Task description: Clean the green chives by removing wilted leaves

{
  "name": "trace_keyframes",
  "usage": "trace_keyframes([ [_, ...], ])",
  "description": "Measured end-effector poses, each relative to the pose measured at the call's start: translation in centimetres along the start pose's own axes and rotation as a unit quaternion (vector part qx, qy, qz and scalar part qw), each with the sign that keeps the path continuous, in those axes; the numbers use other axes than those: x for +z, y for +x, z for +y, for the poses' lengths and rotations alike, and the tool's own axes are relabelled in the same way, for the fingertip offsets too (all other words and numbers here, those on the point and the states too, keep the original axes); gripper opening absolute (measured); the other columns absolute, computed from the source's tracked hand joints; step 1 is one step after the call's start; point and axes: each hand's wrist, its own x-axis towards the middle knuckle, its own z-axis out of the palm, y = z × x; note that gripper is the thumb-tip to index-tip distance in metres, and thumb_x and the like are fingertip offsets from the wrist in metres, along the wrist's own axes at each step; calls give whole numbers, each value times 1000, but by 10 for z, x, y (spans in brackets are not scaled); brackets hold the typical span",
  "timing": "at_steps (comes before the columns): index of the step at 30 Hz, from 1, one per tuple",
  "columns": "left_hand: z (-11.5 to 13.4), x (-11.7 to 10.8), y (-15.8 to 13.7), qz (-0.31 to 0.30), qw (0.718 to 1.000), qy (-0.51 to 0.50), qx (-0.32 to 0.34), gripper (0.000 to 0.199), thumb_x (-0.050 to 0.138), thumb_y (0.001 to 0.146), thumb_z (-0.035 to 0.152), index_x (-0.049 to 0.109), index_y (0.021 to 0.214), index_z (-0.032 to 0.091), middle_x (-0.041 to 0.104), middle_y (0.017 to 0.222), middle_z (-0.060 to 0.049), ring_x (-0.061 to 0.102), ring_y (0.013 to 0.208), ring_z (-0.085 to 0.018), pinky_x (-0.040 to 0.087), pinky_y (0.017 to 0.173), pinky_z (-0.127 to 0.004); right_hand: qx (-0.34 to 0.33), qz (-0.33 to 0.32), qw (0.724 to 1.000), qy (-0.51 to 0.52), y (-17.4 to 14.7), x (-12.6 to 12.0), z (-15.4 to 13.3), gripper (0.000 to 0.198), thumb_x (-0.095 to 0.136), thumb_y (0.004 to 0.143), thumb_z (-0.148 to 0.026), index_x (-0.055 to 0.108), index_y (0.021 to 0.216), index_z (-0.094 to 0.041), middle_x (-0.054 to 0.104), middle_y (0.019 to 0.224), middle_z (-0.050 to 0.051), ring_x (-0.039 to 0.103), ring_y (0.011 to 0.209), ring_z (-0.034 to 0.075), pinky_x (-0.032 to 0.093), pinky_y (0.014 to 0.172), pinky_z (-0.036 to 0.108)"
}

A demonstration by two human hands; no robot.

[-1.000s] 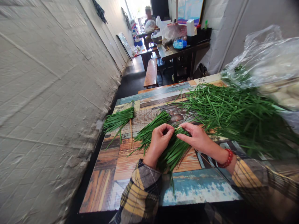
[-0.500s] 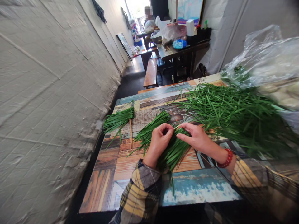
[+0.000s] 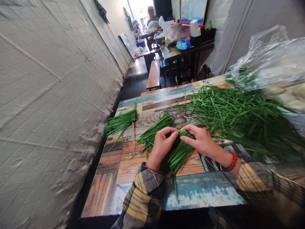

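Note:
A bunch of green chives [image 3: 179,152] lies fanned under my hands at the middle of the table. My left hand [image 3: 164,141] pinches thumb and forefinger at the bunch's upper end; the exact pinch point is small. Facing it, my right hand [image 3: 199,140] grips the same end, with thumb and fingers closed over the stalks. A thin stick [image 3: 218,170] runs out below my right wrist. To the left lie a second chive bunch [image 3: 156,127] and a third chive bunch [image 3: 122,121], the latter with thin wooden skewers [image 3: 133,136] at its end.
A large pile of loose chives [image 3: 228,111] covers the table's right side, beside a clear plastic bag [image 3: 274,60]. A rough white wall [image 3: 52,105] rises at left. Farther off are a wooden bench [image 3: 154,74], a cluttered dark table [image 3: 171,55] and a seated person [image 3: 152,19].
My left hand has moved slightly right, its fingertips closer to those of my right hand. The right hand and the bunches look almost unchanged.

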Motion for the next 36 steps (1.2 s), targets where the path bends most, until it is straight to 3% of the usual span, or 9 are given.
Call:
trace_keyframes([
  [14,0,1,0,0,999,-34,-7,11,63,73,22,68,72,12,62,68,-1,51,63,-10,39,60,-20,-7,-3,1000,20,-1,1,2,21,62,80,-29,61,97,-16,67,86,4,61,76,17,49,70,29],
  [36,-2,-2,0,-16,998,31,58,11,59,77,19,68,74,14,63,71,-1,52,65,-11,39,61,-21,-23,-11,999,-40,0,-3,-1,18,60,80,-30,63,93,-17,64,76,1,56,67,15,44,64,27],
])
